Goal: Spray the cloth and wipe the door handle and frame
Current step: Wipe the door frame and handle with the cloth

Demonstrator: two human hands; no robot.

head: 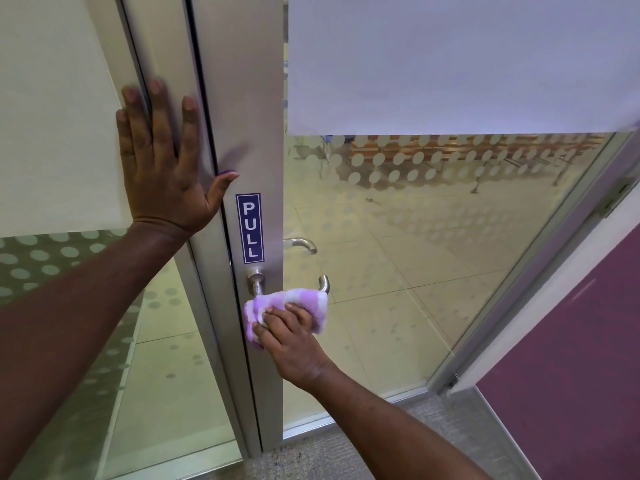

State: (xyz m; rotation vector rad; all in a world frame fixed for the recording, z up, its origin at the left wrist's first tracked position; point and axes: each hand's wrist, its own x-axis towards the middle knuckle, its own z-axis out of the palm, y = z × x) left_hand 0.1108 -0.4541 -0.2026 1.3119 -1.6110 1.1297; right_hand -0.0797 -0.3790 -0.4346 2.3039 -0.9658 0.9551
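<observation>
Pale floor tiles [398, 271] are seen through a glass door [433, 254] printed with rows of frosted dots, and a large sheet of white paper [450, 60] is fixed over the upper part of the glass. Grey metal forms the door frame [242, 116], on which a blue sign [250, 228] reading PULL is stuck, just above the door handle [257, 284]. The left hand [162, 157] is laid flat against the frame and the edge beside it, well above the handle; its fingers are held straight and slightly spread, the thumb is stretched out to the right onto the metal, and nothing is held in it. The cloth [287, 311], striped purple and white, is bunched up and pressed against the bar of the handle, so that only the round base and the curved far end of the handle are left showing. The cloth is gripped by the right hand [291, 341], whose fingers are curled close together over the top of it; the thumb is hidden under the cloth. A second handle [301, 244] is visible through the glass on the other side of the door. Grey carpet [346, 452] is seen at the foot of the door, and a purple wall [571, 375] lies to the right.
</observation>
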